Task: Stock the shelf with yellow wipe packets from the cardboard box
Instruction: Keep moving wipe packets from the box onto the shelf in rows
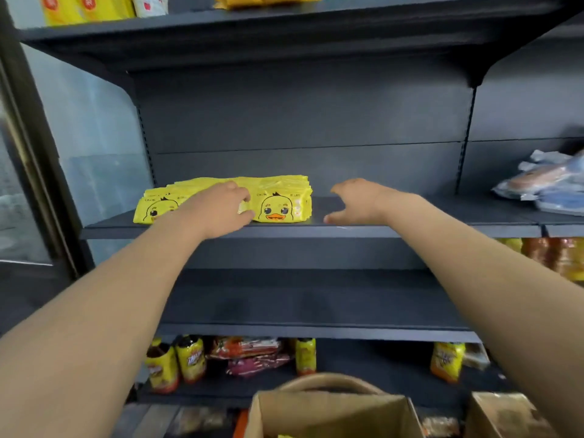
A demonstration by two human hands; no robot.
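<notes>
Dark metal shelving unit, seen from in front, both bare arms of a person reaching in. The yellow wipe packets (284,202), printed with a duck face, lie in flat stacks side by side at the left end of the middle shelf (489,213), near its front edge. The left hand (221,207) rests on the middle of the stacks; its grip is closed on a packet, fingers bent over the top and thumb against the front. The right hand (357,200) hovers just right of the stacks, apart from them; its grip is loose, fingers half curled and holding nothing. The cardboard box (331,412) stands open below, at the bottom edge of view. A second box (505,415) sits to its right. Yellow bottles (189,358) stand on the lowest shelf. Blue and white packages (543,184) lie at the far right.
</notes>
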